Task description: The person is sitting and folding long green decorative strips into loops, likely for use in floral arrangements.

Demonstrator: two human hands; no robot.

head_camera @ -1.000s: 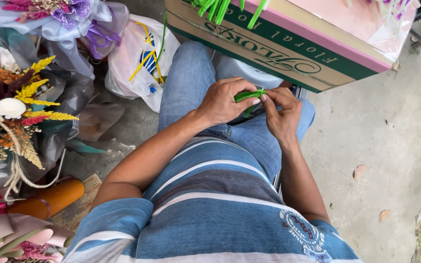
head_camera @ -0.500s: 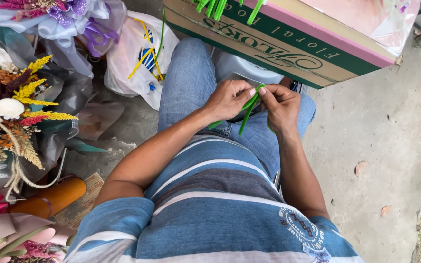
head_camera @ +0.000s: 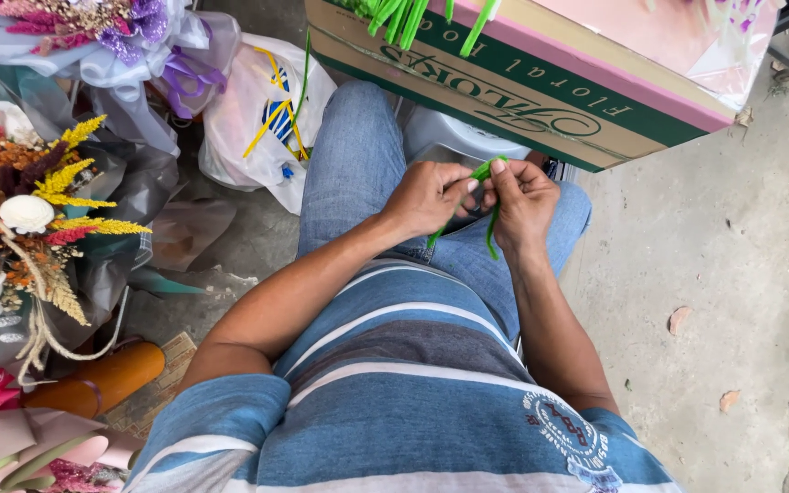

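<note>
A long green-and-tan cardboard box [head_camera: 541, 87] with a pink top lies ahead of the knees. Left of it sits a white plastic bag [head_camera: 262, 114] with yellow ribbon. Further left stands a dried-flower bouquet [head_camera: 25, 210] in orange, yellow and white, and below that an orange cylinder [head_camera: 102, 379] lies on the grey concrete floor [head_camera: 714, 274].

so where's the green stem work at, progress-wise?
Done: finished bouquets of dried flowers sit wrapped at the person's left. In hand: the left hand and right hand pinch one bent green stem over the lap, its ends hanging down between them. Left: more green stems lie unused on the cardboard box ahead.
</note>
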